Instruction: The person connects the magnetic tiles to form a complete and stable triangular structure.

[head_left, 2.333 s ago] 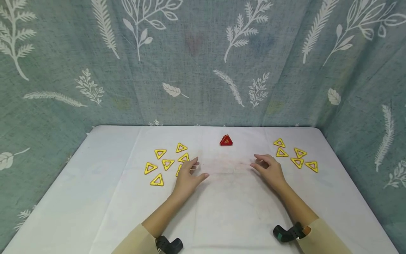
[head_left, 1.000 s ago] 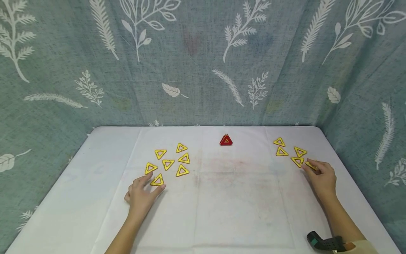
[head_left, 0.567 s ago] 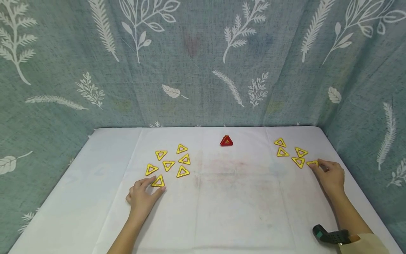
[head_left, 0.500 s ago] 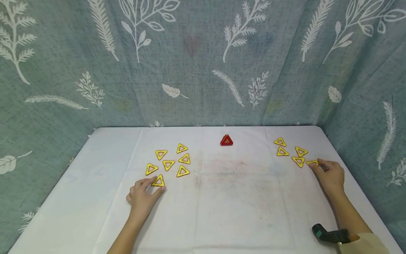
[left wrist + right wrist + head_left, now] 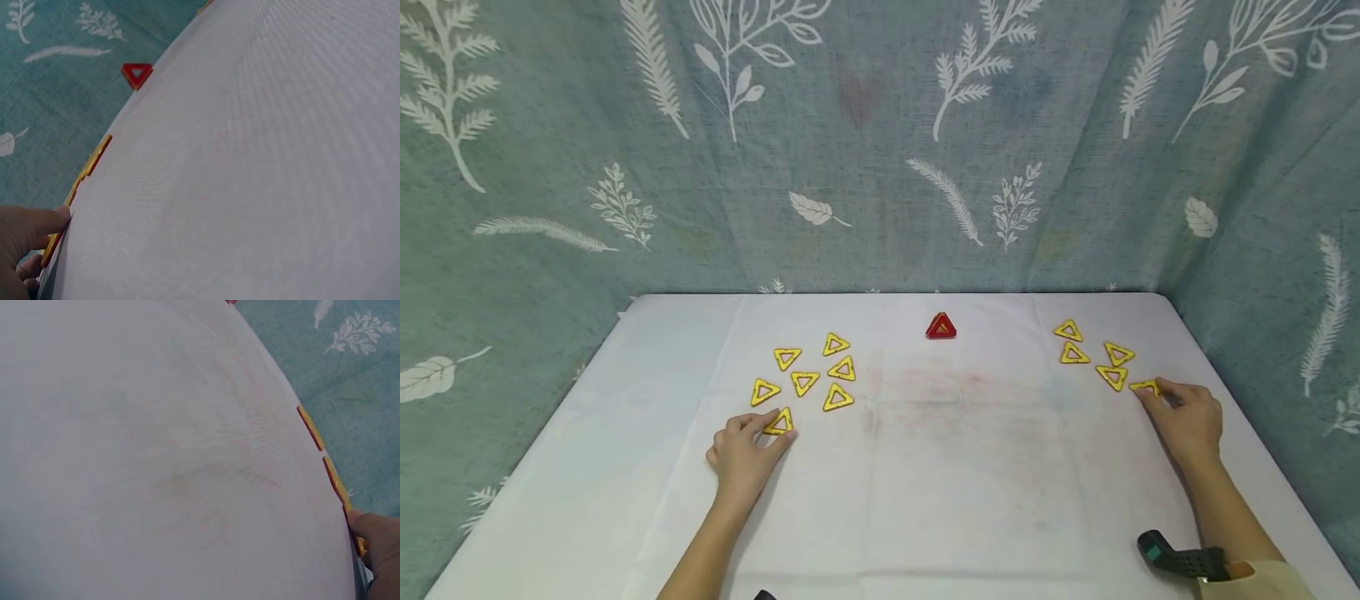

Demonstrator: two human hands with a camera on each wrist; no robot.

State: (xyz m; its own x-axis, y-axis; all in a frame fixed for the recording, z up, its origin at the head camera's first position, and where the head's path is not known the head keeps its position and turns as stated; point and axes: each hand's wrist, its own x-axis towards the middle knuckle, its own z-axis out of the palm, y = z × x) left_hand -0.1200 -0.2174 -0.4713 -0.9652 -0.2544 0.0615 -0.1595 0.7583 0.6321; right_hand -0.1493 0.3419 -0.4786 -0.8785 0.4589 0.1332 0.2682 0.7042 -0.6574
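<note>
At the left of the table, my left hand (image 5: pixel 743 458) pinches a yellow open-centred triangle tile (image 5: pixel 788 421) between thumb and forefinger. In the left wrist view this tile (image 5: pixel 51 251) is edge-on and its side is red. On the far right, the fingertips of my right hand (image 5: pixel 1187 423) pinch another yellow triangle tile (image 5: pixel 1142 385), partly covered by the fingers. The right wrist view has that tile (image 5: pixel 358 544) edge-on too, with the thumb against it. A red triangular piece (image 5: pixel 941 335) stands at the back middle.
Several yellow tiles (image 5: pixel 805 384) lie flat beyond the left hand. Several others (image 5: pixel 1112 377) lie beside the right hand. A leaf-patterned curtain (image 5: pixel 880 167) hangs behind the white-covered table (image 5: pixel 955 492). A black device (image 5: pixel 1180 557) sits at the right wrist.
Both hands have moved outward from the middle to the outer tiles and pinch them. Over the last half second, the left tile has turned slightly; the right hand barely moves. The head view has shifted slightly.
</note>
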